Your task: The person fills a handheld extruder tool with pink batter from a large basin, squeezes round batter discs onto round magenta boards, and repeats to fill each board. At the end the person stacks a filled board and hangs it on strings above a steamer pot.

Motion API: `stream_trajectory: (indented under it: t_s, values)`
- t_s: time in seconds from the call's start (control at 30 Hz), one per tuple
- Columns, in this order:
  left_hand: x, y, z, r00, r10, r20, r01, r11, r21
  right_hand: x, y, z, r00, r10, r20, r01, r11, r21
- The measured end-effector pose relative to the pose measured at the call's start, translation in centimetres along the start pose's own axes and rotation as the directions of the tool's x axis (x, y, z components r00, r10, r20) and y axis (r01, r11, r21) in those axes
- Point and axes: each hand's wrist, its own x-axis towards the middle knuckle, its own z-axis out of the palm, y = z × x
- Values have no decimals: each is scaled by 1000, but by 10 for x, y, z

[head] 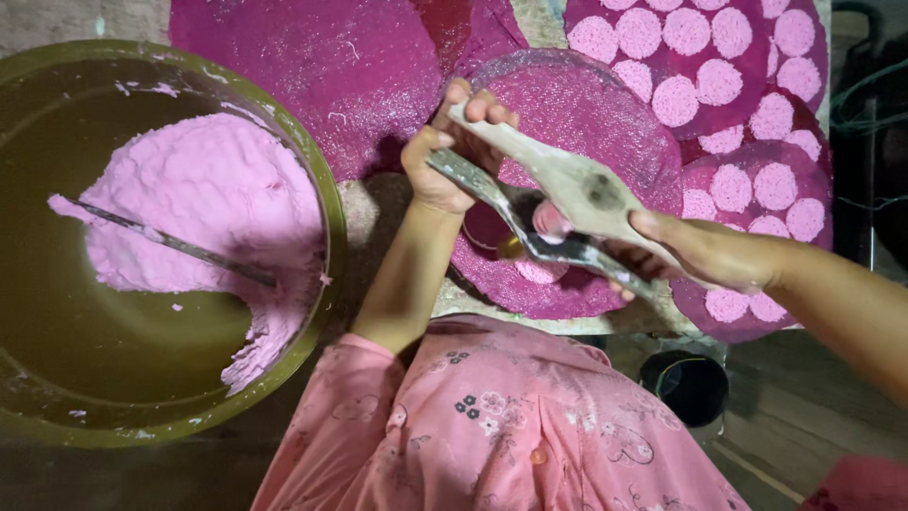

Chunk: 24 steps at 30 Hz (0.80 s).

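Observation:
My left hand point(443, 156) is closed around the near ends of a pale flat paddle point(577, 185) and a metal spoon point(492, 194), holding them together. My right hand point(705, 254) grips the far ends of the same two tools, its fingers under the spoon's bowl. A small lump of pink dough point(549, 222) sits between paddle and spoon. Both tools hang over a round magenta mesh tray point(586, 104), which carries one flattened pink disc point(541, 273) near its front edge.
A large olive-green bowl point(326, 203) at left holds a mound of pink dough point(208, 194) with a metal utensil point(175, 244) lying in it. Magenta trays with several pink discs point(705, 80) lie at the back right. A black cup point(689, 386) stands below them.

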Motion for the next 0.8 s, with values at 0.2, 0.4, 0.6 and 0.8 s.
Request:
stream_trajectory:
  t_s: [0.2,0.4,0.6,0.8]
  values:
    - [-1,25,-36,991,113,74,-106,990,-93,28,-32,20,992,-39,-120,15,981,-195]
    - [-16,32,-54,987,141,73,-136,988,-72,38,-41,36,990,-39,-136,12,980,-197]
    - [-7,-5,-70,986,154,63,-146,982,-121,24,-41,29,969,16,-247,-81,963,-255]
    - [19,10,-71,988,115,99,-109,992,-59,28,-48,34,900,-107,-422,-82,910,-405]
